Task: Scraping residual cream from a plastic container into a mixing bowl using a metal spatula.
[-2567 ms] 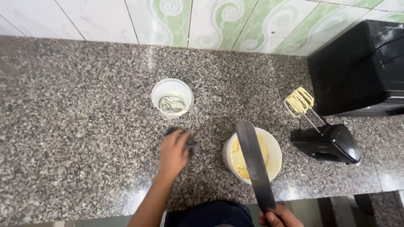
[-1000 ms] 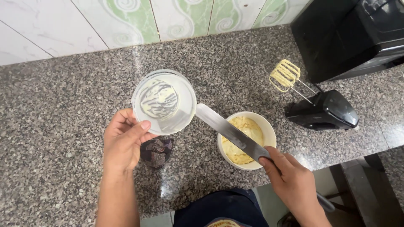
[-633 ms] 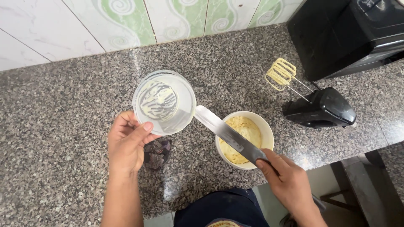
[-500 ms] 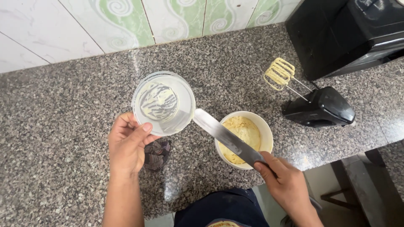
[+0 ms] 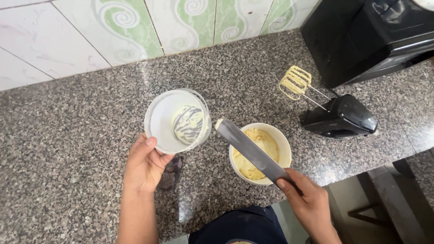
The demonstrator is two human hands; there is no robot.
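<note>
Speckled grey-and-black granite counter (image 5: 68,135); white wall tiles with green swirl pattern (image 5: 190,22). Translucent white round plastic tub (image 5: 176,121), streaked pale yellow and dark inside. Grey metal flat spatula blade (image 5: 251,151), cream-tipped. White round bowl (image 5: 284,149) of yellow batter. Glossy black hand mixer (image 5: 341,118) with yellow-coated beaters.

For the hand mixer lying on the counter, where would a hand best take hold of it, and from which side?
Probably the black body of the mixer, from above or from the counter's front edge. It lies on its side on the counter, its bulk nearest that edge, while the batter-coated beaters point up-left toward the tiled wall. Coming in opposite the beaters keeps fingers off the batter.
</note>
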